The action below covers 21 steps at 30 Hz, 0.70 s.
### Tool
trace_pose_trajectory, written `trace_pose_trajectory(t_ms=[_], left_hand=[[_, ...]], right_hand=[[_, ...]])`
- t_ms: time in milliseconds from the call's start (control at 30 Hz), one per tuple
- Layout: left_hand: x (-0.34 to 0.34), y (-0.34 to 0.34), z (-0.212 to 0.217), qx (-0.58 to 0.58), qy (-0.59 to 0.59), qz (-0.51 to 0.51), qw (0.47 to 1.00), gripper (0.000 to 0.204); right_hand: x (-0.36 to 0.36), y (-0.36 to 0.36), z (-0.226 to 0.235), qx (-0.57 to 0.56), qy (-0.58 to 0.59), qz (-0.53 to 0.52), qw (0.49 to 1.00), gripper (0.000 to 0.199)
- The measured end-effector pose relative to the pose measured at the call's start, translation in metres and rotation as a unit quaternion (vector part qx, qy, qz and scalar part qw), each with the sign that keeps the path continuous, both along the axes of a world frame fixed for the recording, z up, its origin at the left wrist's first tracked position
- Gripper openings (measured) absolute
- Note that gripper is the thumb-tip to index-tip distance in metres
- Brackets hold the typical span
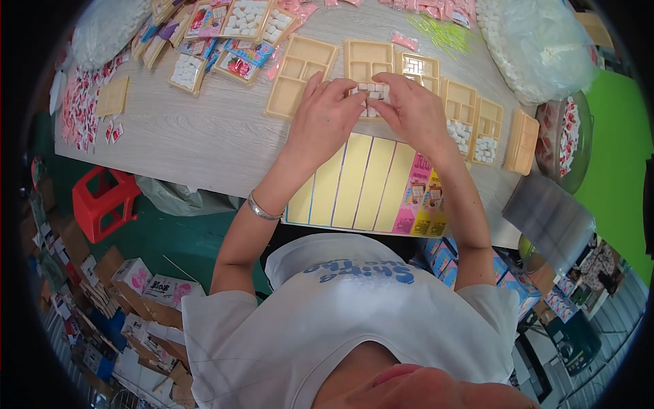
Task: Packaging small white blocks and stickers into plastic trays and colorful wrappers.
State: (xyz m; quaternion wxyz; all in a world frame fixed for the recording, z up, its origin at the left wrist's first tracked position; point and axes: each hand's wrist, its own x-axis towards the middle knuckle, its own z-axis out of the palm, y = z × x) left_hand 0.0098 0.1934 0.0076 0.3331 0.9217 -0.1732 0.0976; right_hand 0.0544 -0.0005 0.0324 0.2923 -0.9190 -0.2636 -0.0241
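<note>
Head view: I had the left hand (329, 112) and right hand (417, 112) half-curled, fingertips pinching small white blocks (375, 90) between them, over a beige divided plastic tray (368, 51). Right of the right hand, two beige compartmented trays (460, 95) were part-filled; beside the left, a wide beige sectioned tray (278, 101) awaited blocks.

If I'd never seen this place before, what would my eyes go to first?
Probably the middle, where the left hand and the right hand have their fingers at small white pieces over a tan tray on the table. Then the bright red stool on the left, beside the table, and the bright green surface at the far right might catch you.
</note>
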Motion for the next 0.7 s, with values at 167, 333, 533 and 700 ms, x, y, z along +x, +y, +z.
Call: trace_pose_trajectory(t_ms=[167, 333, 533, 700], left_hand=[[-0.001, 0.001, -0.001, -0.011, 0.001, 0.001, 1.0, 0.02], [-0.001, 0.001, -0.001, -0.012, 0.004, 0.002, 1.0, 0.021], [0.001, -0.004, 0.005, -0.007, 0.005, 0.005, 1.0, 0.027], [-0.002, -0.022, 0.011, 0.093, -0.033, -0.007, 0.995, 0.051]], right_hand=[[-0.001, -0.008, -0.007, 0.005, 0.007, -0.015, 1.0, 0.017], [-0.002, -0.004, -0.004, -0.017, -0.035, 0.004, 0.999, 0.007], [0.0, -0.012, 0.007, -0.025, -0.035, 0.054, 0.998, 0.015], [0.024, -0.079, 0.046, 0.217, 0.055, -0.111, 0.968, 0.023]])
